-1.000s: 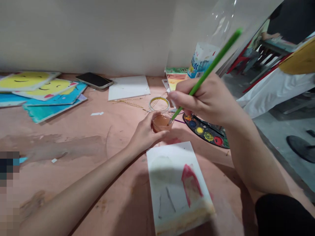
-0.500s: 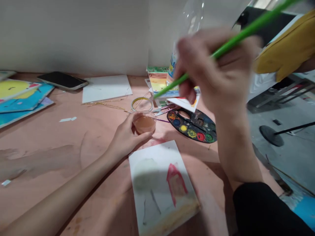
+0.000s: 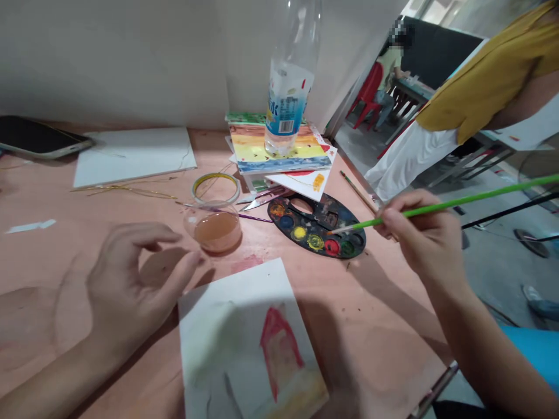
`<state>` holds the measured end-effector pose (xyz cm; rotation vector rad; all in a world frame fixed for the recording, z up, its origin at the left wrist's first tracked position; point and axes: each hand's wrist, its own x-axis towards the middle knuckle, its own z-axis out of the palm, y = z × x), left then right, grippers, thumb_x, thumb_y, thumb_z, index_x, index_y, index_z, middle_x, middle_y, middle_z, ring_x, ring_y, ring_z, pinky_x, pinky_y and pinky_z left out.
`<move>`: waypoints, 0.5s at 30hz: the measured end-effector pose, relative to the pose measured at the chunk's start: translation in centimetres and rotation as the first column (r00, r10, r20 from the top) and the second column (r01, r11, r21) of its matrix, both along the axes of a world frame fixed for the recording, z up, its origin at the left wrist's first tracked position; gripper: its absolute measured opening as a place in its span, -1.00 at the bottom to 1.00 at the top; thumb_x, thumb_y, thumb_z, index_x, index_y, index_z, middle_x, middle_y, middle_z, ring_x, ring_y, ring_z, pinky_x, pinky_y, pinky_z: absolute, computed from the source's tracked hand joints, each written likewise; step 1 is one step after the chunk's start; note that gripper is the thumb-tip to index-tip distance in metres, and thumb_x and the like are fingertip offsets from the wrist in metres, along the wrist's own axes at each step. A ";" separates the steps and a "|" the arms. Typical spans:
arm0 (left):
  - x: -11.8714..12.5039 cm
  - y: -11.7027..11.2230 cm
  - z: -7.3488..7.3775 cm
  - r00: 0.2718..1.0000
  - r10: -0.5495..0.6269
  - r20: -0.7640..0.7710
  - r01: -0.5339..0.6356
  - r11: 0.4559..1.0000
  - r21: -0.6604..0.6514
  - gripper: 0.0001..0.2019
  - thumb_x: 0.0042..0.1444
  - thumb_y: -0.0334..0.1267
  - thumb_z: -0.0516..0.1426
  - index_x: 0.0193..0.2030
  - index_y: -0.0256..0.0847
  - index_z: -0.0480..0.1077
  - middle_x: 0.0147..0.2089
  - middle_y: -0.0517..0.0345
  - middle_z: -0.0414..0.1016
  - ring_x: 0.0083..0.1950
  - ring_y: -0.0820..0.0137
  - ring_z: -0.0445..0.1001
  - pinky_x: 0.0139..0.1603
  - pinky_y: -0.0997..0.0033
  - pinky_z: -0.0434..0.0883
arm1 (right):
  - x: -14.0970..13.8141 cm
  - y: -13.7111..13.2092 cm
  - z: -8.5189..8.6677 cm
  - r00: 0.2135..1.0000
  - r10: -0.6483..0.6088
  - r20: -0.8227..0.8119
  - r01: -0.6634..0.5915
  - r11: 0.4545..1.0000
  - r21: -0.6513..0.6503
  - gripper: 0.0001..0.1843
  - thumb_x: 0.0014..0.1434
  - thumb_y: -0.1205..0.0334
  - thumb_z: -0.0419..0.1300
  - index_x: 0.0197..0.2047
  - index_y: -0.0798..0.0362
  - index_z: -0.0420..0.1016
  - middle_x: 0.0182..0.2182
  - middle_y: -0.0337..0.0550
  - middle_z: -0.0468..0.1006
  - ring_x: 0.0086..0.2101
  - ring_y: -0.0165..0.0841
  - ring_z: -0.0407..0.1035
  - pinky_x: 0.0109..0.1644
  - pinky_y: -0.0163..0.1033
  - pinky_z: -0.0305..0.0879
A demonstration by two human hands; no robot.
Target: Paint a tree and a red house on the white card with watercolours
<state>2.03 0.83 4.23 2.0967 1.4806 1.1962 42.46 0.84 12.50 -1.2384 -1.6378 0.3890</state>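
My right hand (image 3: 421, 233) is closed around a green paintbrush (image 3: 471, 201). The brush tip reaches over a black oval paint palette (image 3: 314, 216), at its red and dark wells. Left of the water cup, my left hand (image 3: 135, 279) is raised with curved fingers apart and nothing in it. The clear cup (image 3: 218, 230) holds brownish water and stands close to my left fingertips. Below the cup lies a white painting sheet (image 3: 244, 326) with a red house outline, a pale green patch, grey strokes and a tan band. Its lower end runs out of view.
A plastic bottle (image 3: 288, 99) stands on a striped painting (image 3: 244, 145). Scissors (image 3: 262, 199), a tape roll (image 3: 216, 187), a blank white board (image 3: 140, 157) and a phone (image 3: 37, 138) lie behind. Beyond the table edge stands a person in a mustard top (image 3: 489, 70); another sits farther back.
My left hand has let go of the cup and moved left. My right hand has come down and right, bringing the brush tip to the palette. The view has shifted right.
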 end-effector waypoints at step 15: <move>0.5 0.5 -0.1 0.775 -0.576 -0.260 0.582 0.811 -0.062 -0.58 0.37 -0.06 0.11 0.34 0.28 0.47 0.22 0.17 0.66 0.17 0.13 0.63 0.22 0.18 0.56 | -1.8 -0.6 -1.9 0.974 0.026 0.226 -0.008 0.996 -0.084 -0.82 0.30 0.23 0.37 -0.36 -0.15 0.55 -0.46 -0.28 0.63 -0.48 -0.26 0.53 -0.45 -0.18 0.39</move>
